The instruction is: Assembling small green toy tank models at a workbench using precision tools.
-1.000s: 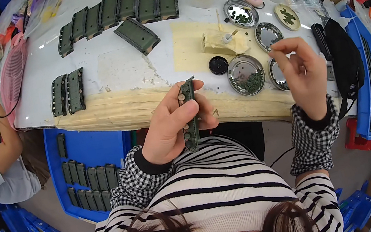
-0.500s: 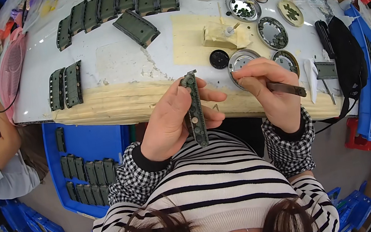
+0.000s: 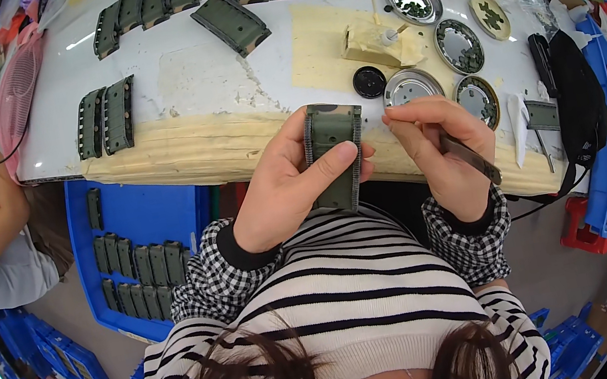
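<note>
My left hand [image 3: 267, 192] grips a green camouflage model tank hull [image 3: 329, 124], its thumb pressed across the broad flat face and its fingers behind. Narrow toothed strips run down both long edges of the hull. Just to the right, apart from the hull, my right hand [image 3: 446, 144] is closed with thumb and forefinger together. A dark metal pair of tweezers [image 3: 475, 161] lies in that hand, its rear end sticking out past the palm. The tips of the tweezers cannot be made out.
Similar hulls [image 3: 230, 24] stand along the table's back, two more [image 3: 116, 117] at left. Round dishes [image 3: 459, 47] of small green parts, a black cap [image 3: 369, 82] and a taped block [image 3: 376, 47] lie right. A blue bin [image 3: 99, 298] holds more hulls. Someone's arm [image 3: 6, 205] is far left.
My left hand has turned the hull from its wheeled side to its broad flat face, thumb now on it. My right hand remains nearby, the tweezers tilted further downward. The view has shifted slightly.
</note>
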